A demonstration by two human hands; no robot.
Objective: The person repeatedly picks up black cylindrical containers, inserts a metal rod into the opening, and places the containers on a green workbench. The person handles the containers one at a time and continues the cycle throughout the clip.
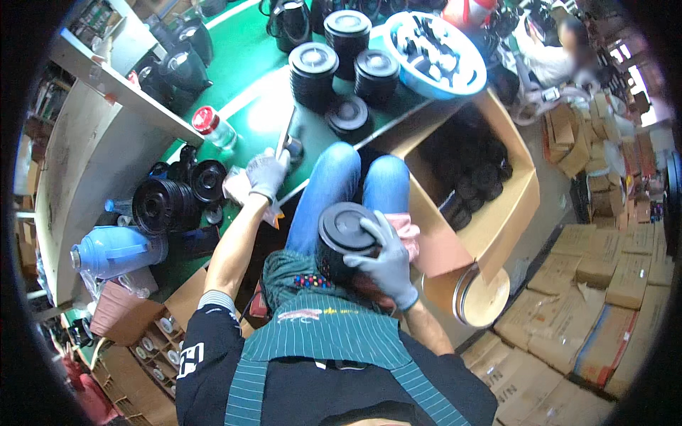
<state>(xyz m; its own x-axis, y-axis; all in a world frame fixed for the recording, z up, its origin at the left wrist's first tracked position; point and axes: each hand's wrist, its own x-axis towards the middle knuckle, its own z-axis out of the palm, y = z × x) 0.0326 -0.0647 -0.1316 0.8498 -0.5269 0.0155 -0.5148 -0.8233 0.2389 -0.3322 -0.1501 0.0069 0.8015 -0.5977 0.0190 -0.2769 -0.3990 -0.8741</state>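
My left hand [267, 177], in a grey glove, is closed at the near edge of the green table. A thin, pale stick-like tool [286, 128] rises from its fingers; its exact kind is unclear. Whitish crumpled material [236, 186] lies against that hand, and a small dark and silvery piece [293, 146] is beside it. On my lap stands a black stack of round lids [344, 226]. My gloved right hand [387, 261] grips its right side, fingers over the top lid's rim. Pink cloth [403, 234] shows behind the right hand.
Stacks of black lids [313, 60] and a blue basin [472, 84] of black and white parts stand on the table [245, 35]. An open carton [526, 192] of black parts is at my right. A red-capped jar [223, 135] and blue jug [117, 252] sit left. Another person [550, 60] works far right.
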